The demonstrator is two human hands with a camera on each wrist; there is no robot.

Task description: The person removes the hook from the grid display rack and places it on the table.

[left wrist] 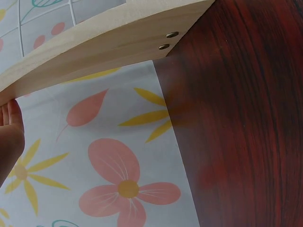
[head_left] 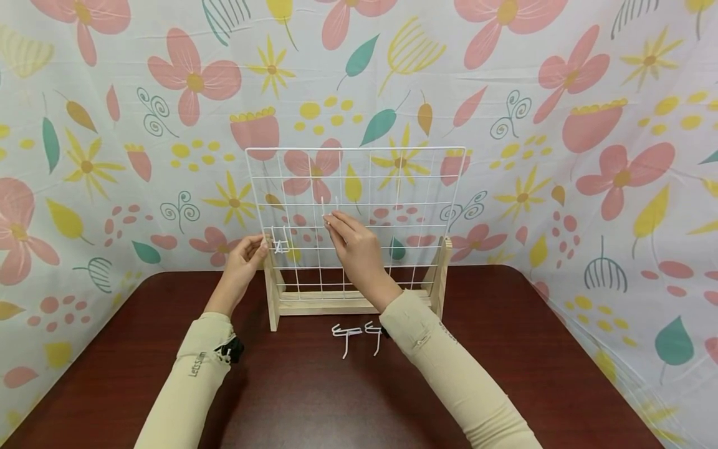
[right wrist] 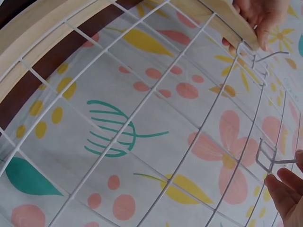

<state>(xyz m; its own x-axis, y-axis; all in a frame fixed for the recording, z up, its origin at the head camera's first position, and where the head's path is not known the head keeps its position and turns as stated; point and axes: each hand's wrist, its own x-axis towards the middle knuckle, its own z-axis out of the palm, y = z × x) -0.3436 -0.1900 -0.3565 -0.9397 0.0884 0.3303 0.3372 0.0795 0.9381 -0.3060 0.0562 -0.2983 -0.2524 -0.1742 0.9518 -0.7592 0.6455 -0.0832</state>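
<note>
Now pinching small white wire hook (right wrist: 266,160) in right hand (head_left: 354,244) against white wire grid panel (head_left: 392,187); left hand (head_left: 247,257) gripping panel's left edge beside mounted hook (head_left: 278,240). Best kept level, prongs seated over one wire.

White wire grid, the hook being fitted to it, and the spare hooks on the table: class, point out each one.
white wire grid (head_left: 415,187), head view, on an upper wire crossing.
hook being fitted (right wrist: 266,158), right wrist view, on its bent wire.
spare hooks (head_left: 346,333), head view, on the left one's bar.

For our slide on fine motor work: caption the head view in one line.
Right hand pinches a white hook onto the wire grid; left hand steadies it.
</note>
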